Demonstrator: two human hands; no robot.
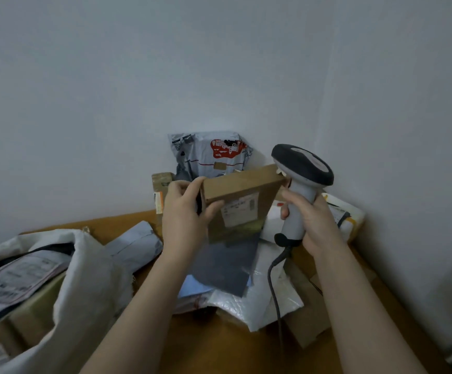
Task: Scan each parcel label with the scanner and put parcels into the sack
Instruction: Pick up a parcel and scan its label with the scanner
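Two tight grips: left hand (184, 214) round parcel (242, 194), right hand (312, 221) round scanner (301, 168), mailers (262, 295) beneath, sack (89, 268) beside.

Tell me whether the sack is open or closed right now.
Open. The sack sits at lower left with its mouth gaping wide, and labelled parcels show inside it.

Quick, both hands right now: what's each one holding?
Left hand: grips the flat cardboard parcel by its left edge.
Right hand: grips the scanner by its handle.
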